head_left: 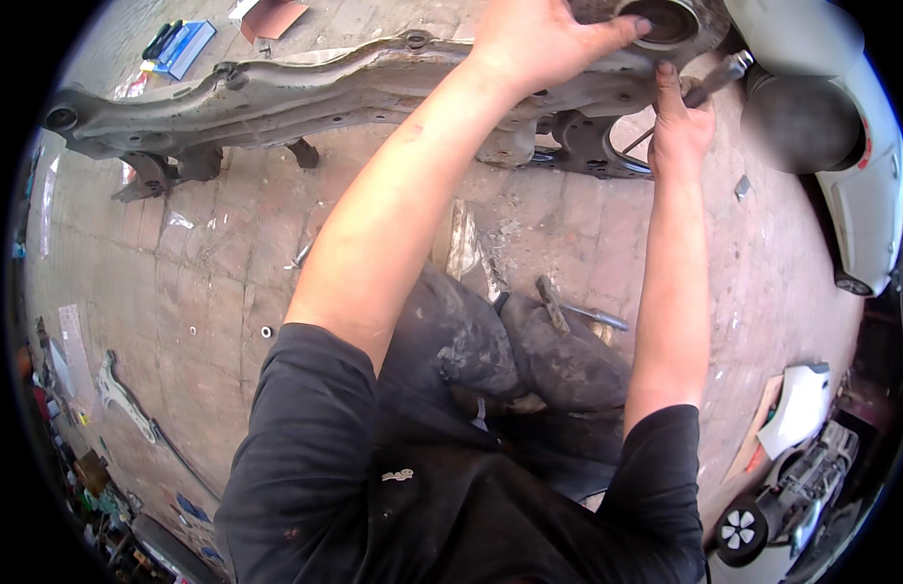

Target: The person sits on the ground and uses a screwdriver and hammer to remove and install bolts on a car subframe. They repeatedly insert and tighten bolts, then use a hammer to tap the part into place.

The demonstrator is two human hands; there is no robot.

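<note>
A long, grey, rusty car subframe (325, 83) stretches across the far side of the floor. At its right end, by the upper edge, is a round metal bushing (664, 21) with a dark centre. My left hand (544, 44) grips this bushing, its thumb laid on the rim; the other fingers are mostly cut off by the upper edge. Just below and to the right, my right hand (681, 127) is closed round a bar-shaped tool (719, 78) with a dark shaft and a bright metal end. Its thumb points up, close to the bushing.
Beyond the subframe lie a blue box (184, 49) and an open cardboard box (267, 18). A control arm (128, 404) rests at left, near a small metal ring (268, 332). Tools (593, 313) lie by my knees. At right are a blurred person (802, 117) and a white car (875, 195).
</note>
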